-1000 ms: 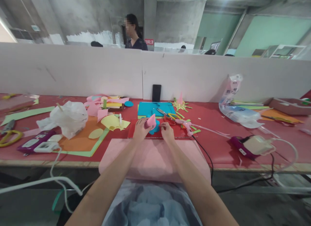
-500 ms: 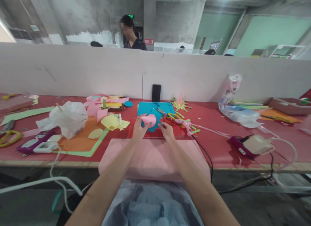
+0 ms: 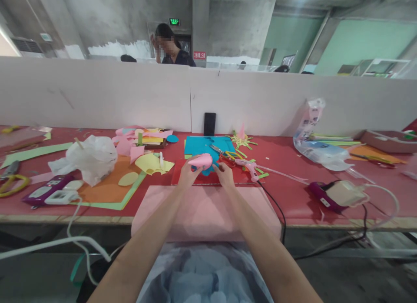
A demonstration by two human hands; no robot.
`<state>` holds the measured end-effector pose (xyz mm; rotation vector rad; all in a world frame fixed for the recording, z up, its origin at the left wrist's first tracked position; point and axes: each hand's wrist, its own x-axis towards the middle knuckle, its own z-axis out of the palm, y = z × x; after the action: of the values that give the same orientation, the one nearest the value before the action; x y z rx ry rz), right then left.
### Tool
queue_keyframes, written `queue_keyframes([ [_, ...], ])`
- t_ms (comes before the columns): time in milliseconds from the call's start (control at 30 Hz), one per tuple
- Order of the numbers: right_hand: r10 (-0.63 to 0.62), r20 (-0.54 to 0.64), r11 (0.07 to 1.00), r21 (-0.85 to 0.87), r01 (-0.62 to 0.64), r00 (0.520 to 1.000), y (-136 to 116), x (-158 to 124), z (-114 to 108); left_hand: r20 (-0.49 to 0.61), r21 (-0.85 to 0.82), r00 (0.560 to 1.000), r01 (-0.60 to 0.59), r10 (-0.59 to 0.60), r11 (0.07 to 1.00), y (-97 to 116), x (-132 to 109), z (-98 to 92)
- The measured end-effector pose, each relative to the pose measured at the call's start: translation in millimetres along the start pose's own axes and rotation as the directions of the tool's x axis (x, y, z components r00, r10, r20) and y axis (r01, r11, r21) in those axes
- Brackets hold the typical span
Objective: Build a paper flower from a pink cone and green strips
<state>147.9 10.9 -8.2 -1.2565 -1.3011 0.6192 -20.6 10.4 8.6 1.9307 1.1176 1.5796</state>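
My left hand (image 3: 188,174) and my right hand (image 3: 223,173) both pinch a small pink paper cone (image 3: 201,160) that lies sideways between them, its tip to the left. A round blue paper piece (image 3: 206,170) sticks to the cone's underside. Both hands hover over a red sheet (image 3: 177,171) on the red table. A large pink sheet (image 3: 205,211) lies under my forearms and hangs over the near edge. A pink glue gun (image 3: 249,167) lies just right of my right hand.
A teal sheet (image 3: 202,144) with scissors (image 3: 217,150), a black phone (image 3: 210,124) against the white partition, a white plastic bag (image 3: 91,157), paper scraps (image 3: 146,140), yellow scissors (image 3: 11,183), chargers and cables (image 3: 339,195). A person stands beyond the partition (image 3: 169,48).
The pink cone was tipped from pointing up to lying sideways, and both hands lifted it slightly. The person behind the partition shifted to the left.
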Motion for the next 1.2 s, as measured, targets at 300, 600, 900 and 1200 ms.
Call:
queue_keyframes([
  [300,0.002,0.027,0.999,0.032,-0.003,1.0,-6,0,-4,0.0,-0.06,1.0,0.009,-0.009,0.998,0,-2,1.6],
  [600,0.061,0.003,0.995,0.075,-0.061,0.998,-15,-1,-8,0.031,-0.038,0.999,0.024,-0.023,0.999,-3,-3,3.2],
  [900,0.162,-0.042,0.959,0.241,-0.147,0.986,-3,3,-6,-0.071,-0.267,0.991,0.088,-0.11,0.96,-20,2,2.8],
  [1200,0.232,0.109,0.876,0.409,-0.257,0.966,-8,0,-2,0.023,-0.486,0.844,0.478,-0.536,0.732,-32,10,4.0],
])
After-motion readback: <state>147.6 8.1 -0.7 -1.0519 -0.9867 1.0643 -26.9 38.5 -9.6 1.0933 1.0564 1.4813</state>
